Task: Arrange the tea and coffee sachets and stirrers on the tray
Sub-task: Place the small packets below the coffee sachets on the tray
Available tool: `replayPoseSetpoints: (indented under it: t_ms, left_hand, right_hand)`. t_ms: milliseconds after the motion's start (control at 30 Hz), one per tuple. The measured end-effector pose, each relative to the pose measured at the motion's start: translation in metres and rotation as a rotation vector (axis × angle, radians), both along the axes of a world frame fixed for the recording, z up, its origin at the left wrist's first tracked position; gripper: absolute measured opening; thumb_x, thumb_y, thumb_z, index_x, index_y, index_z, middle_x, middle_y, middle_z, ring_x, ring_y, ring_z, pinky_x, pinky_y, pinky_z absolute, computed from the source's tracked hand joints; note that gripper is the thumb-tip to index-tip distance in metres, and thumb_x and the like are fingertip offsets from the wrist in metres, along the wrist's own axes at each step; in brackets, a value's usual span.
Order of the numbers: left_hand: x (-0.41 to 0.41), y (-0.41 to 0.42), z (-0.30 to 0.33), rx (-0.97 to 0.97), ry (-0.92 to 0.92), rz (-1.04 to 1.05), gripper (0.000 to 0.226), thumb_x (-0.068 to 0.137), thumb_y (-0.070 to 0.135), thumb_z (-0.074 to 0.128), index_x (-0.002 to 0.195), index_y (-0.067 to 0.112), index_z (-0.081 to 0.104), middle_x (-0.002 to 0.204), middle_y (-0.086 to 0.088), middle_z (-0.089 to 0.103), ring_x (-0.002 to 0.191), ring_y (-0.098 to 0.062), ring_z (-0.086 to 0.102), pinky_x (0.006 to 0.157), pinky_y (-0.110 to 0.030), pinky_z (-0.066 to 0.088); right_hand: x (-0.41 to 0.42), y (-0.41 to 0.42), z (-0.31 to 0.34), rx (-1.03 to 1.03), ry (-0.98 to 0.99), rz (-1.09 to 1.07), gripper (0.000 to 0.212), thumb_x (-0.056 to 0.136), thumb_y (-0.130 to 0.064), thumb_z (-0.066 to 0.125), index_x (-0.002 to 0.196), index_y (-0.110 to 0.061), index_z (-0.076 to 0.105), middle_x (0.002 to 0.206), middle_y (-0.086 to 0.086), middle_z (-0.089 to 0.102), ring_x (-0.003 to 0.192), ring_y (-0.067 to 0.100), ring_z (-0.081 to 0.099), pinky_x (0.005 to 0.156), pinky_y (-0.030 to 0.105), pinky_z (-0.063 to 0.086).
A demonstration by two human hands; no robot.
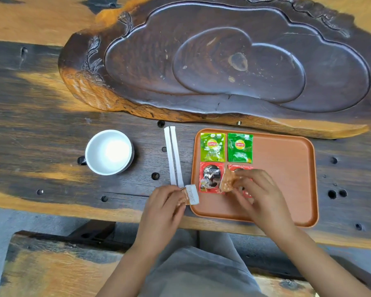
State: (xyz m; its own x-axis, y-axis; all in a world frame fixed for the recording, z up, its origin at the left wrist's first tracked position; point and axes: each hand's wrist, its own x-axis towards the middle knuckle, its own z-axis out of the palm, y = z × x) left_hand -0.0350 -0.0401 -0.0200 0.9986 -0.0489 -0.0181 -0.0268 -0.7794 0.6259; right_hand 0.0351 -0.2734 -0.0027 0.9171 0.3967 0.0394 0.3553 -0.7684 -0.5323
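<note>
An orange-brown tray [287, 168] lies on the wooden table. Two green tea sachets [213, 147] [240, 148] sit side by side at its back left. Below them lies a red coffee sachet [210, 179]; a second red sachet [241, 167] is mostly hidden under my right hand [257, 196]. That hand pinches a small brown sachet [227, 182] above the tray. My left hand [163, 207] holds another small brown and white sachet [190, 195] at the tray's left edge. Two white paper-wrapped stirrers [173, 156] lie parallel on the table, left of the tray.
A white cup [108, 152] stands left of the stirrers. A large carved dark wooden tea board [223, 61] fills the back of the table. The table has several round holes. My lap and a bench are below the front edge.
</note>
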Motion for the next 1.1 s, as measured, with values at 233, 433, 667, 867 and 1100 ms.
replayPoseSetpoints:
  t_ms: [233,433,667,867,1100]
  left_hand:
    - [0.006,-0.052,-0.022,0.074,0.039,-0.326,0.015,0.075,0.009,0.063,0.090,0.012,0.059,0.097,-0.004,0.061,0.092,-0.018,0.050,0.074,-0.036,0.051]
    - [0.007,-0.054,-0.021,0.103,0.068,-0.334,0.021,0.070,0.010,0.071,0.089,0.011,0.063,0.098,-0.005,0.063,0.095,-0.015,0.046,0.078,-0.034,0.052]
    - [-0.005,-0.052,-0.012,0.160,0.067,-0.290,0.030,0.075,0.031,0.059,0.101,0.016,0.063,0.116,-0.006,0.061,0.113,-0.021,0.047,0.094,-0.035,0.040]
    - [-0.028,-0.054,-0.018,0.242,0.104,-0.346,0.041,0.077,0.036,0.056,0.116,0.020,0.057,0.116,-0.007,0.061,0.112,-0.023,0.046,0.094,-0.040,0.038]
    - [-0.029,-0.052,-0.019,0.267,0.099,-0.342,0.041,0.079,0.030,0.052,0.118,0.020,0.056,0.119,-0.008,0.060,0.116,-0.022,0.041,0.097,-0.037,0.030]
  right_hand:
    - [-0.055,-0.031,-0.024,-0.189,0.028,0.071,0.017,0.081,-0.021,0.052,0.073,-0.010,0.063,0.096,0.007,0.069,0.094,0.022,0.052,0.080,0.032,0.038]
    - [-0.055,-0.030,-0.031,-0.246,0.002,0.085,0.017,0.078,-0.021,0.051,0.077,-0.012,0.065,0.098,0.007,0.069,0.096,0.022,0.049,0.080,0.033,0.037]
    - [-0.065,-0.035,-0.032,-0.235,0.012,0.057,0.024,0.082,-0.022,0.050,0.094,-0.012,0.069,0.110,0.010,0.066,0.104,0.026,0.051,0.087,0.034,0.038]
    - [-0.080,-0.033,-0.035,-0.238,0.016,0.094,0.033,0.081,-0.022,0.050,0.106,-0.010,0.068,0.103,0.011,0.067,0.100,0.025,0.050,0.088,0.033,0.037]
    - [-0.082,-0.038,-0.035,-0.245,0.061,0.111,0.032,0.084,-0.022,0.048,0.107,-0.011,0.067,0.107,0.010,0.065,0.104,0.025,0.050,0.088,0.033,0.042]
